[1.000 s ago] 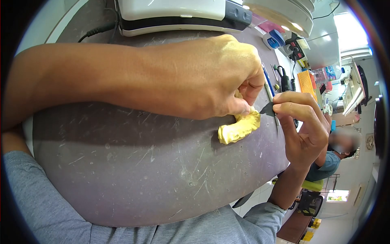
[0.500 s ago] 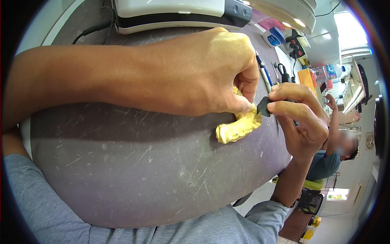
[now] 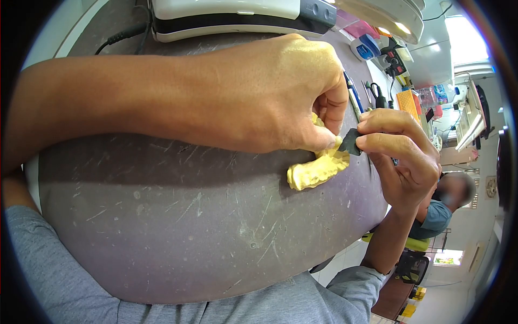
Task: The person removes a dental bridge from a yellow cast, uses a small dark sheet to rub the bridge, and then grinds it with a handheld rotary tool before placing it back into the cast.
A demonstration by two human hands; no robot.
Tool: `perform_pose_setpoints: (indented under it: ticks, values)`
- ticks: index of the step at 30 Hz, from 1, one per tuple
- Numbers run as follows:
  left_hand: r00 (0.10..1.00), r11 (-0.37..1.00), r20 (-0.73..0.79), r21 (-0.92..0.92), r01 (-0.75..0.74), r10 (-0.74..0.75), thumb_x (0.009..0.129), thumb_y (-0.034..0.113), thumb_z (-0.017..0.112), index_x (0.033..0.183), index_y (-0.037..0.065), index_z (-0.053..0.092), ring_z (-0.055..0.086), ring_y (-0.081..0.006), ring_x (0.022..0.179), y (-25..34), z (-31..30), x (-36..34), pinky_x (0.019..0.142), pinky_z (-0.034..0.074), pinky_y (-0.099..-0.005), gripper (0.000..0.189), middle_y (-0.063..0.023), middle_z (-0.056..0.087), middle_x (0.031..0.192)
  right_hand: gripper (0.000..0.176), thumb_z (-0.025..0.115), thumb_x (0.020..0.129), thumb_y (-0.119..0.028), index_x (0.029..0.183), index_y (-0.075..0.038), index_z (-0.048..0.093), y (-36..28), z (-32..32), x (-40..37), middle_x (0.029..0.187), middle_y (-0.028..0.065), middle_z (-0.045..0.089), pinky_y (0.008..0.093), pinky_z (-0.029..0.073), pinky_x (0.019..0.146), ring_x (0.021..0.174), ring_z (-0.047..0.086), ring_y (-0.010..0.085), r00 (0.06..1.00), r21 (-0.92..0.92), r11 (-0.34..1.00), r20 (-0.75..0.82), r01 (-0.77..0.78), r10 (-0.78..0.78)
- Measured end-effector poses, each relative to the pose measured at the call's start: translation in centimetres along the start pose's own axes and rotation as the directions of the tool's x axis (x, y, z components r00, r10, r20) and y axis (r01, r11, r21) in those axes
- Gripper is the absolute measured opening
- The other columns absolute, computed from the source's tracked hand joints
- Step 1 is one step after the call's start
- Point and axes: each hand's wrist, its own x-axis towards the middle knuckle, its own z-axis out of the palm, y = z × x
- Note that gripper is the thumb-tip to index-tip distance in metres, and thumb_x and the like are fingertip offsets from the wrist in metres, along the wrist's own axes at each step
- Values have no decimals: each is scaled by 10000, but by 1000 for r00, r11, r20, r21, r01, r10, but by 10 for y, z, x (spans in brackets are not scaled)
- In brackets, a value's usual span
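Note:
My left hand reaches across from the left, closed on a yellow dental cast. This cast is arch-shaped with bumpy tooth forms, low over the grey worktop; its far part is hidden behind my fingers. My right hand pinches a small dark piece of sandpaper between thumb and fingers. The sandpaper's edge is right at the cast, beside my left fingertips.
A white and black device stands at the back with a cable. Pens, a blue-labelled jar, an orange box and a lamp are at the right. Another person sits beyond my right arm.
Both hands keep their grips and have shifted only slightly. The other person's raised arm has come down and their head has shifted.

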Motion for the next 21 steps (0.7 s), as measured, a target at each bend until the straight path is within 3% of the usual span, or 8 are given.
perform_pose_setpoints:
  ticks: [4, 6, 13, 16, 18, 19, 21]
  values:
    - [1000, 1000, 0, 13, -13, 13, 846, 130, 754, 852, -42, 708, 562, -100, 672, 1, -1, 1, 639, 472, -265, 178, -64, 647, 725, 196, 795, 704, 46, 883, -24, 760, 0, 1, 1, 898, 129, 714, 289, 559, 640, 804, 721, 220, 1000, -1, 1000, 10, -1, 1]
    - [1000, 999, 8, -39, 15, -15, 795, 134, 725, 831, -104, 699, 694, -247, 701, 4, -2, 1, 686, 549, -353, 242, -198, 699, 759, 195, 796, 702, 45, 880, -26, 760, 0, 2, 1, 891, 125, 712, 292, 560, 639, 806, 720, 222, 1000, -3, 1000, 5, -6, 6]
    - [1000, 999, 10, -44, 19, -18, 794, 126, 724, 828, -100, 703, 696, -241, 697, 4, -2, 1, 683, 550, -347, 230, -194, 702, 758, 178, 793, 705, 43, 862, -37, 763, -2, 2, 2, 892, 123, 716, 288, 559, 631, 800, 721, 215, 999, -21, 999, 20, -36, 36]
    - [1000, 1000, -15, -14, -26, 25, 801, 131, 718, 828, -94, 705, 695, -239, 690, 4, -2, 1, 672, 547, -344, 227, -189, 703, 757, 204, 798, 730, 27, 925, -19, 756, 0, 2, 0, 932, 137, 722, 306, 567, 681, 842, 720, 233, 998, -14, 1000, 57, -23, 23]
    - [999, 1000, 42, -10, -18, 18, 813, 145, 715, 842, -86, 707, 691, -240, 680, 1, -3, 2, 658, 543, -343, 233, -178, 698, 747, 305, 824, 768, -51, 1048, 16, 722, 1, 7, 1, 980, 154, 725, 340, 562, 788, 919, 712, 266, 996, -6, 1000, -85, -26, 25]
    - [999, 1000, 41, -10, -18, 19, 813, 145, 715, 842, -86, 707, 691, -240, 680, 0, -2, 3, 658, 543, -343, 233, -178, 698, 747, 305, 824, 768, -51, 1048, 16, 722, 4, 6, 0, 980, 154, 725, 340, 562, 788, 919, 712, 266, 996, -7, 1000, -84, -25, 24]
    - [1000, 1000, 23, 30, 1, -1, 824, 161, 719, 859, -80, 705, 686, -244, 666, 1, -1, 4, 644, 538, -348, 245, -167, 691, 730, 441, 848, 788, -139, 1146, 49, 673, 9, 4, -4, 1016, 171, 724, 364, 536, 877, 961, 694, 279, 984, -126, 992, -168, 30, -52]
